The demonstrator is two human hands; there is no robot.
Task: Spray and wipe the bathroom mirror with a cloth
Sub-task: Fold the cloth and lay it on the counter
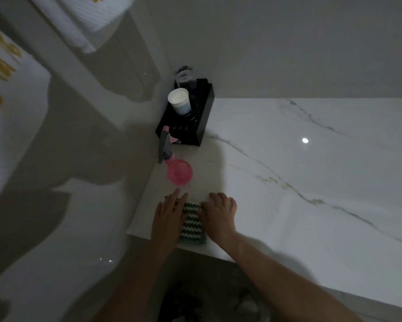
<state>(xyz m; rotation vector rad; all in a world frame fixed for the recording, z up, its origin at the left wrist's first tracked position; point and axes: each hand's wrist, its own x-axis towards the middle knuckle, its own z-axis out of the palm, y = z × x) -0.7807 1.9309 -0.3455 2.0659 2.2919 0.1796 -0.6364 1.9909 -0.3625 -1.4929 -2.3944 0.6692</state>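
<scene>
Dim bathroom, seen from above: both hands down on a folded green-and-white zigzag cloth (192,220) at the near left corner of a white marble counter (311,182). Left hand (168,217) laid flat along the cloth's left edge, fingers straight and reaching past its far end toward the spray bottle. Right hand (219,213) resting on the cloth's right side, fingers bent over its far corner; too dark to tell whether pinching the fabric or merely pressing it.

Pink spray bottle (177,169) standing untouched just beyond the cloth, round body near the left fingertips but apart from them, grey trigger head leaning out over the counter's left edge. Behind it, against the wall, a black tray (202,122) holding a white paper cup (179,101) and a clear glass (184,76). White towels (7,126) with gold lettering hanging at far left. No mirror surface clearly made out here.

Judged to be the very opening of the job: cloth being gathered or straightened, nothing sprayed, nothing wiped. Next move likely to call for one hand to close round the cloth and the other to take the bottle by its neck, finger on the trigger, then a lift and turn toward the mirror. Care needed with the bottle so close to the edge.
</scene>
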